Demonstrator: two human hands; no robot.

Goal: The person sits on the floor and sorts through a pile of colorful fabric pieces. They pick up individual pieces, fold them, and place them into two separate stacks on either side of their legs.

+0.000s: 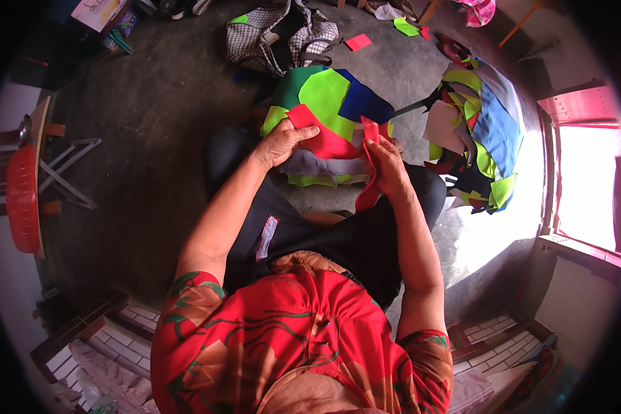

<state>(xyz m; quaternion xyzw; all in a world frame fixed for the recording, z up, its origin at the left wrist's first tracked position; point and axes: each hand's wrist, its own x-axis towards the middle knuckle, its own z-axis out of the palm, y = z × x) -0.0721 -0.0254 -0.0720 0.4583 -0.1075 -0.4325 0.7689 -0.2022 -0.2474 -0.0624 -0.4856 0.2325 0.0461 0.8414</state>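
Observation:
My left hand point(283, 143) pinches the left end of a red cloth piece point(330, 143), thumb on top. Between the thumb and fingers of my right hand point(388, 164) is a narrow red cloth strip point(369, 196), one end standing up and the rest hanging below. Whether the two red cloths join is hard to see. Under my hands, in front of my knees, sits a mound of cloth scraps with a lime green piece point(322, 93), a dark blue piece point(366, 101) and a grey piece point(317, 164).
At the right stands a large heap of coloured scraps point(500, 131), near a bright doorway point(590, 186). A checked cloth bag point(262, 38) lies beyond the mound. A red basin point(22, 200) sits on a folding-leg stand at the left. Loose scraps point(358, 43) dot the floor.

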